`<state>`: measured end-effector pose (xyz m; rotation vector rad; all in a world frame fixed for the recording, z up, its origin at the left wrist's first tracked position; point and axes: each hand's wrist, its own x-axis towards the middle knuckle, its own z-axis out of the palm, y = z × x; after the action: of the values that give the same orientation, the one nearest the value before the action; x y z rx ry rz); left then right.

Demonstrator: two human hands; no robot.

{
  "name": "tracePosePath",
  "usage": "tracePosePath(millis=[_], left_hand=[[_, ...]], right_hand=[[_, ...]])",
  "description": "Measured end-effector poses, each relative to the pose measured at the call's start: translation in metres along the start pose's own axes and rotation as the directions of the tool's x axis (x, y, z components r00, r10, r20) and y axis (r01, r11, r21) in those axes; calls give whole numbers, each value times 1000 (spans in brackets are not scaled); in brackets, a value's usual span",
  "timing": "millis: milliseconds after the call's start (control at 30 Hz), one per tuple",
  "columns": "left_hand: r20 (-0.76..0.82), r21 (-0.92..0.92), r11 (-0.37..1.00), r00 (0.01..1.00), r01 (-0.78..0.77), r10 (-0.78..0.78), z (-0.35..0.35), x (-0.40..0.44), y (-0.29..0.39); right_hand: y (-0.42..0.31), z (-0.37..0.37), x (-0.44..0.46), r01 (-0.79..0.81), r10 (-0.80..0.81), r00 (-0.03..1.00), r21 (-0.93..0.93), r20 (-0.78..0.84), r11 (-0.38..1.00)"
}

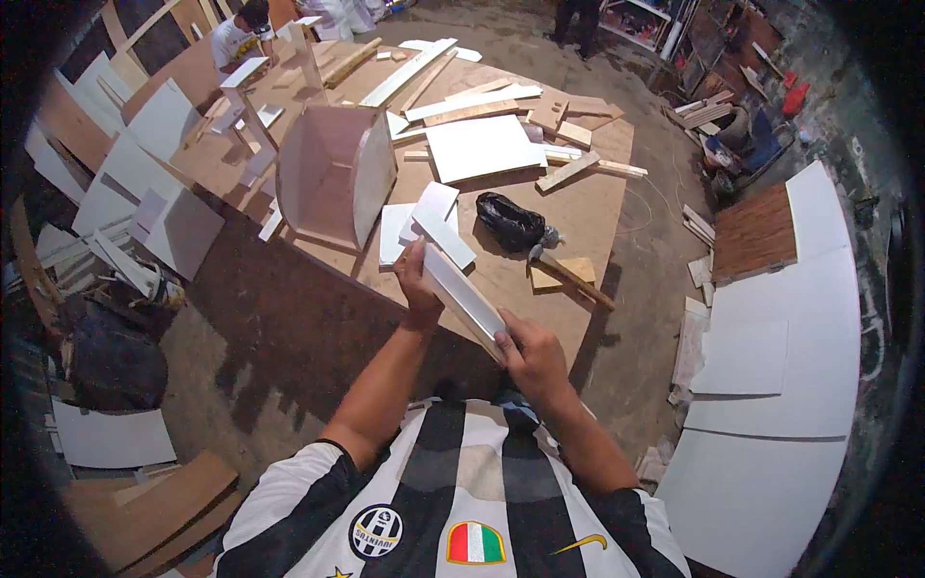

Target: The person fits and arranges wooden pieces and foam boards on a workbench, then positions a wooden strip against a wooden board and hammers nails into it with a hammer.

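Between my hands I hold a narrow white board [464, 297], slanting over the near edge of the worktable [453, 349]. My left hand [417, 286] grips its upper left end, and my right hand [532, 353] is wrapped round its lower right end. Just beyond the board lie several small white panels [438, 214], partly overlapping. A black plastic bag [509, 222] rests to their right. Beside the bag, a hammer [573, 277] lies across a yellowish wooden block [559, 274].
An open wooden box [328, 183] stands on the table to the left. Timber strips and a large white panel [485, 148] cover the far part. A person [241, 40] is at the table's far left. Large white boards [771, 385] stand along the right side.
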<state>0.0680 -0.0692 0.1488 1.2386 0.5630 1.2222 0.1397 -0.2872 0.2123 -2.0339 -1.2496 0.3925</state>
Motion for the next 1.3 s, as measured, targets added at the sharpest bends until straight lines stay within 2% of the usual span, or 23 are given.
tracePosePath(millis=[33,100,133,200,333,400,633,700,833,867,933,1000,1033,1067,1100,1167,1200,1233,1267,1300], left_hand=[[0,0,1000,1000,0,0,2,-2,2],[-29,-203,979,1000,3,-10,7,-4,6],[-29,-202,979,1000,4,-10,4,-1,0],[34,49,950,951,-307,306,-3,7,-12],[-44,-48,975,975,-219,217,0,7,-18],[33,-195,968,985,-158,167,0,11,-13],[3,-172,957,972,-232,236,17,13,4],[51,-339,929,983,-148,175,13,14,-3],[57,-398,895,969,-199,240,10,22,-19],[34,-186,908,921,-376,388,4,28,-33],[45,34,853,854,-520,519,9,29,-32],[-30,308,868,908,-388,417,13,27,-16],[-37,269,895,924,-357,380,18,25,-3],[-45,229,918,939,-323,342,23,24,11],[-95,360,876,921,-323,378,25,23,11],[-139,483,820,898,-306,417,31,22,12],[-265,238,954,933,-180,242,37,24,19],[-337,-36,998,941,-50,35,40,25,22],[-333,-37,998,942,-47,32,38,25,16],[-329,183,974,926,-130,186,33,25,4]], right_hand=[[-2,-1,-2,0,0,1000,0,0,1000],[-6,-2,-4,48,-54,997,-93,-58,995],[-8,-5,-6,48,-54,997,-92,-58,995],[-13,-9,-7,9,-16,999,-138,-47,990],[-15,-10,-7,29,-41,991,-90,-129,996],[-14,-12,-7,51,-63,988,-87,-144,995],[-10,-14,-8,64,-76,991,-111,-108,992],[-10,-14,-8,50,-61,994,-110,-95,993],[-4,-10,-6,63,-73,991,-95,-109,994],[-1,-9,-4,78,-90,989,-109,-114,991],[-1,-14,1,84,-99,988,-127,-117,988],[-5,-20,6,13,-35,994,-208,-106,978],[0,-20,6,7,-31,994,-212,-108,977],[7,-17,7,64,-105,981,-242,-162,968],[12,-15,7,116,-178,961,-276,-213,954],[18,-13,8,95,-173,954,-300,-246,949],[20,-12,9,75,-171,945,-322,-280,944],[21,-11,10,71,-166,945,-322,-280,944],[22,-11,12,43,-133,955,-320,-265,947],[24,-11,13,14,-98,963,-317,-251,948]])
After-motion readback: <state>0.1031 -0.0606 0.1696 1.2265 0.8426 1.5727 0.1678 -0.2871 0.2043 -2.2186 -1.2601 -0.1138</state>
